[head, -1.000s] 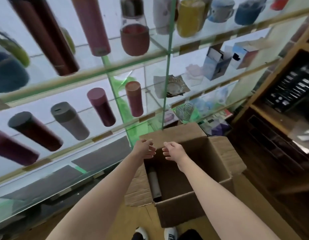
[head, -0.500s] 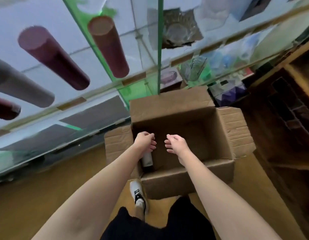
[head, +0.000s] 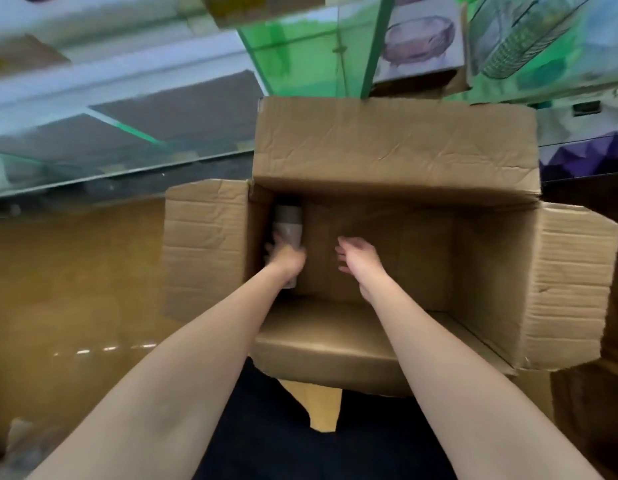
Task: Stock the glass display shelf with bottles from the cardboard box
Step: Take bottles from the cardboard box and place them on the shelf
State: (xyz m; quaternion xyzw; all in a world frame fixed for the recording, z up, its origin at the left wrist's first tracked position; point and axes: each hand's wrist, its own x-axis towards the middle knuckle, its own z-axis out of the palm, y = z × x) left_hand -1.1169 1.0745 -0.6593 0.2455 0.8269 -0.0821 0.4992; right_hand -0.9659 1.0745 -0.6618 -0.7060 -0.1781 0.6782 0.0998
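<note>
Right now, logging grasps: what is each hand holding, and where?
Left hand grips the grey bottle around its lower body. Right hand holds nothing.

Both arms reach down into the open cardboard box [head: 397, 147], whose four flaps are folded outward. The left hand [head: 286, 255] grips a grey bottle [head: 288, 226] lying against the box's left inner wall, while the right hand [head: 360, 257] hovers beside it with relaxed fingers, holding nothing. The glass display shelf [head: 127, 98] runs just behind the box
</note>
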